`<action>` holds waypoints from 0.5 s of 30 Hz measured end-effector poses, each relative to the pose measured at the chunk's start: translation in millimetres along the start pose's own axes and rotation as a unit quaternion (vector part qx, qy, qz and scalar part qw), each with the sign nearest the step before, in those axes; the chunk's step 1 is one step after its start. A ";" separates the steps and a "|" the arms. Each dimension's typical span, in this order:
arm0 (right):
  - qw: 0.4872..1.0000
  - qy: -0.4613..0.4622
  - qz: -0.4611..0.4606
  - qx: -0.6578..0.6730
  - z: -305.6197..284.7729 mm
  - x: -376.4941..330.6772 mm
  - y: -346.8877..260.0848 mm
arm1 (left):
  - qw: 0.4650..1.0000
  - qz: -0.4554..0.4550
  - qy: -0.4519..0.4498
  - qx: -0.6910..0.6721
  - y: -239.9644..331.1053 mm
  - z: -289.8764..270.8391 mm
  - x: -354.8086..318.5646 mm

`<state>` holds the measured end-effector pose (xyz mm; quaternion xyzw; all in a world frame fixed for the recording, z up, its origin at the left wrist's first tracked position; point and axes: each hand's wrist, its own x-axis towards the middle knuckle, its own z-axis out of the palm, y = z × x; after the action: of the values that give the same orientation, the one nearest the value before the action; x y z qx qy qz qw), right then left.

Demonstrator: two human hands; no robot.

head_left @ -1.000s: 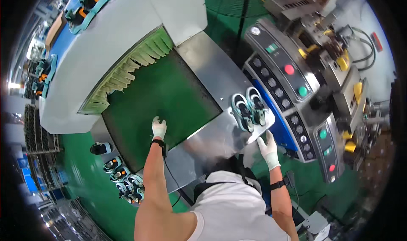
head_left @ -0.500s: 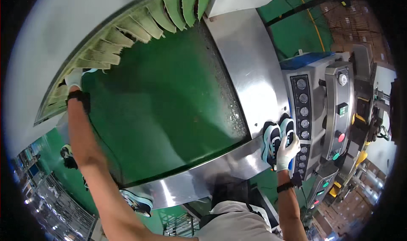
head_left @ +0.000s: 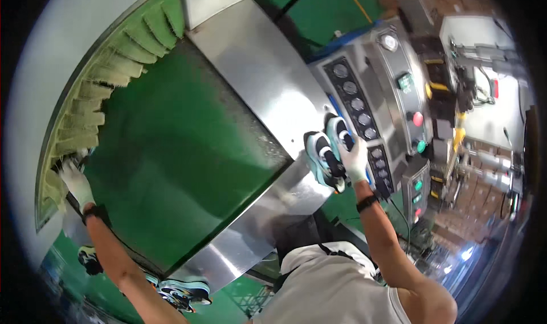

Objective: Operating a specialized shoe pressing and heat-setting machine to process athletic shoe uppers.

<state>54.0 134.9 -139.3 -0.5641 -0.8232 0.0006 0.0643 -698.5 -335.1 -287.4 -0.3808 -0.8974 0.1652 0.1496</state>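
- Factory floor, painted green, surrounds a machine with a broad green conveyor belt (head_left: 176, 170) framed by a polished steel surround (head_left: 256, 84).
- Pale green curtain strips (head_left: 97, 90) hang in a curved row at the far end of the belt, under a white hood (head_left: 51, 56).
- Left hand (head_left: 73, 178), in a white glove, reaches to the lowest strips at the left edge of the belt; fingers are partly hidden among the strips, so whether they grip anything cannot be told.
- Right hand (head_left: 353, 160), also gloved in white, is closed over a pair of pale turquoise and black shoes (head_left: 326, 152), soles turned up, held side by side.
- Shoes sit at the right edge of the steel surround, just beside a grey control panel (head_left: 393, 113) bearing rows of round dials and red and green buttons.
- More shoes of the same colours (head_left: 185, 292) lie below the near end of the belt, well apart from both hands.
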 end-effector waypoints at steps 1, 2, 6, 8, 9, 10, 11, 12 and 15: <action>0.998 -0.020 0.034 0.044 1.2 -2.2 -5.3 | 0.992 -0.047 0.005 -0.117 11.6 -34.3 -8.5; 0.998 -0.026 0.006 0.062 -1.3 -2.6 -7.7 | 0.969 -0.091 0.006 -0.230 25.0 -63.2 -24.7; 0.993 -0.109 0.046 0.013 -11.2 -6.7 3.3 | 0.882 -0.073 0.025 -0.465 153.4 -208.7 -67.3; 0.982 -0.178 0.049 -0.050 -44.0 -6.4 -32.9 | 0.812 -0.097 -0.046 -0.574 192.9 -249.8 -90.7; 0.982 -0.186 0.034 -0.019 -41.5 -11.1 -17.6 | 0.814 -0.068 -0.084 -0.570 223.3 -284.6 -93.1; 0.976 -0.209 0.036 0.052 -48.2 -12.2 -17.1 | 0.819 -0.041 -0.122 -0.559 247.0 -315.9 -98.8; 0.956 -0.250 0.058 0.144 -48.7 -8.4 -12.4 | 0.791 0.007 -0.111 -0.601 271.2 -331.2 -110.3; 0.936 -0.268 0.042 0.224 -66.4 -5.9 -19.7 | 0.759 0.048 -0.100 -0.641 295.3 -342.7 -121.4; 0.934 -0.158 -0.062 0.316 -145.2 -24.0 -18.8 | 0.711 0.190 -0.044 -0.675 375.7 -475.5 -126.9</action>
<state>60.6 95.4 3.6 -0.4553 -0.8134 0.3455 0.1086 -188.4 -95.1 -31.4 -0.5355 -0.6837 -0.4435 -0.2215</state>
